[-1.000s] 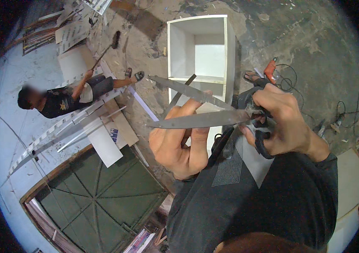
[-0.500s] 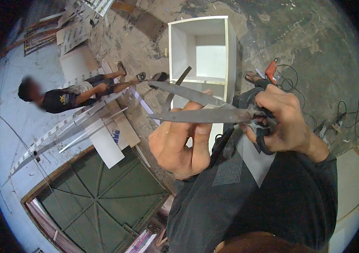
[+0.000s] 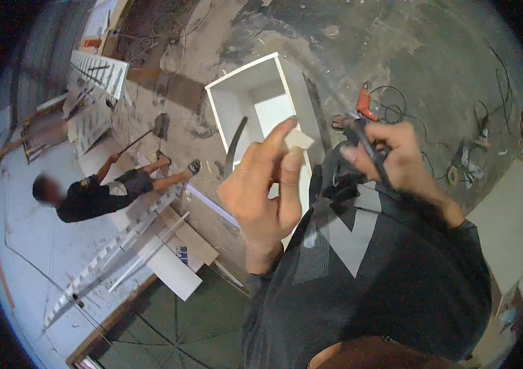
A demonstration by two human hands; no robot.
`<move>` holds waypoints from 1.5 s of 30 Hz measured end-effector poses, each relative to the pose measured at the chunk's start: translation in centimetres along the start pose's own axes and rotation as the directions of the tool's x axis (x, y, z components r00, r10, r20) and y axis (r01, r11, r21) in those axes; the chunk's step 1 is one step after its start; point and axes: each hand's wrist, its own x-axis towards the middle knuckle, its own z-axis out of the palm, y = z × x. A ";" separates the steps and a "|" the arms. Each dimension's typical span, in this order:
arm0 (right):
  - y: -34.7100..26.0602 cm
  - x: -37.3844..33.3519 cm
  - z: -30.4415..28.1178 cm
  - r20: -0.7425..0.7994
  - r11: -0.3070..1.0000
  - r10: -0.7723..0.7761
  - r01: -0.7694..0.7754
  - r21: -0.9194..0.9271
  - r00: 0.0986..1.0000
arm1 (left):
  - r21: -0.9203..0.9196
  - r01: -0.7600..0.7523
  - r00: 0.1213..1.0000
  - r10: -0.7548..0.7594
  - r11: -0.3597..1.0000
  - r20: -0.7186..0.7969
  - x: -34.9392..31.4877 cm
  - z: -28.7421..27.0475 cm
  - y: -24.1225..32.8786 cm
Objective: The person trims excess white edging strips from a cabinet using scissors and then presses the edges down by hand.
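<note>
Left hand (image 3: 261, 190) pinches one small, flat, angular off-white piece (image 3: 299, 139) between thumb and index finger, holding it up ahead of the wearer's chest. One narrow, curved dark strip (image 3: 236, 140) juts up beside its knuckles; whether the fingers grip it, I cannot tell. To the right, the right hand (image 3: 390, 150) is curled around one black-handled tool (image 3: 377, 154), too blurred to show its working end. Behind the left hand stands one white, smooth-panelled, open-fronted box cabinet (image 3: 303, 101), its upper compartment showing flat pale inner walls. Beyond the right hand, one orange power drill (image 3: 366, 106) with a looping black cable lies on the rough, stained grey concrete floor (image 3: 390, 37). Over at left, one co-worker in dark clothes (image 3: 92, 200) grips a long-handled, dark-headed broom (image 3: 135, 142), near one flat white rectangular board (image 3: 172, 273).
</note>
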 end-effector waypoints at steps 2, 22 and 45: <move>0.7 0.2 -0.5 -0.059 0.979 0.163 -0.154 0.131 0.985 | -0.035 0.043 0.998 -0.045 0.998 -0.047 0.2 0.5 -1.0; 6.5 2.6 0.7 0.120 0.995 -0.008 -0.005 0.103 0.993 | 0.119 0.101 0.982 -0.079 0.988 -0.173 -0.5 -0.9 -1.9; 24.1 11.8 1.8 0.061 0.728 0.621 -0.604 0.324 0.782 | -0.735 0.016 0.703 -0.530 0.678 -0.474 -9.7 -4.9 -8.7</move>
